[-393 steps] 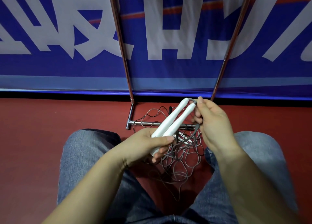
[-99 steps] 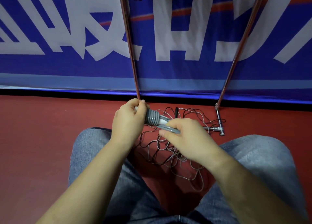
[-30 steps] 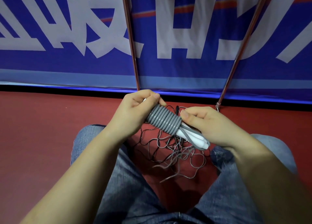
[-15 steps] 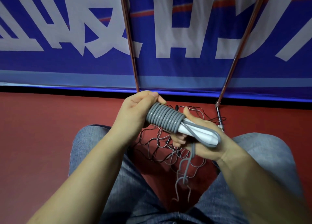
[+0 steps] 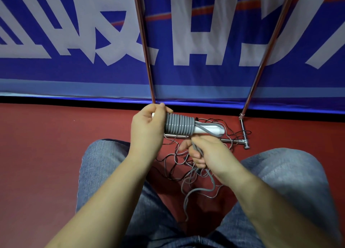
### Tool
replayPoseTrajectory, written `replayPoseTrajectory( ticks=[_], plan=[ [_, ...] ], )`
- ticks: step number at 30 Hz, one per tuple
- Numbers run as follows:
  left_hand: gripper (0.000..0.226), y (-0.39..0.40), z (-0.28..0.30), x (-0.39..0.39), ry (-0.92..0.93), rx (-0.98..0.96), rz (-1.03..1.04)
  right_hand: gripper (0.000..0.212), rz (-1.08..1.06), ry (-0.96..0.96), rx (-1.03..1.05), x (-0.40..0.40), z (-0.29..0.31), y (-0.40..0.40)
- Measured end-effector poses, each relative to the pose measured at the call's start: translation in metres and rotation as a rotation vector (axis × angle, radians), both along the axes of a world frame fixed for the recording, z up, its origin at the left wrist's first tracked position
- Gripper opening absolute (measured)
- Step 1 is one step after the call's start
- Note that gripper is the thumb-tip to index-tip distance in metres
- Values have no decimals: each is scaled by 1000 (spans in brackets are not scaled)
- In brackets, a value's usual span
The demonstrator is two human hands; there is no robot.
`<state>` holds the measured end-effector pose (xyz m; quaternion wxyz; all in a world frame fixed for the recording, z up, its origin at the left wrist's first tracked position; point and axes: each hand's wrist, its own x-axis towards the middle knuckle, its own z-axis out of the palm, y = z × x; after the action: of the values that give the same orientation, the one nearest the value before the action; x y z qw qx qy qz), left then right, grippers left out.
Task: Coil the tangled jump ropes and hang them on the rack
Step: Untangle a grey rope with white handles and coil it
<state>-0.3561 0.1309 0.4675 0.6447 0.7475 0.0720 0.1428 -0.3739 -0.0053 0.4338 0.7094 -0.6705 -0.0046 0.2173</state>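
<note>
Red flooring (image 5: 46,154) runs under our knees to a blue banner (image 5: 205,76) with large white lettering, cut off at the top and sides so we cannot read it. Two rack poles (image 5: 145,51) rise out of view; something dark hangs at the top edge, too cropped to identify. Our left hand (image 5: 147,128) grips the white handles (image 5: 209,130) at their far end, hiding the tips, with grey rope coil (image 5: 179,125) wound tight just beside its fingers. Our right hand (image 5: 207,152) is curled around the loose grey rope end below the handles. Beneath our fingers lies a thin tangled rope (image 5: 196,173), partly hidden, draped over the rack's base bar (image 5: 237,140).
</note>
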Motion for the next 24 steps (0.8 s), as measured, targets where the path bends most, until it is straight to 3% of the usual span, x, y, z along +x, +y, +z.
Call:
replayPoseTrajectory(
  ticks=[7,13,17,24],
  plan=[
    [29,5,-1,3,-21,200,38,32,29,-231,-247,-7,6,-11],
    [33,10,-1,7,2,279,45,17,-63,-586,-663,-8,20,-23],
    [31,20,-7,7,69,317,38,11,-129,-834,-757,-3,33,-28],
    [32,27,4,4,42,200,-120,24,-170,-733,-667,8,37,-33]
  ],
)
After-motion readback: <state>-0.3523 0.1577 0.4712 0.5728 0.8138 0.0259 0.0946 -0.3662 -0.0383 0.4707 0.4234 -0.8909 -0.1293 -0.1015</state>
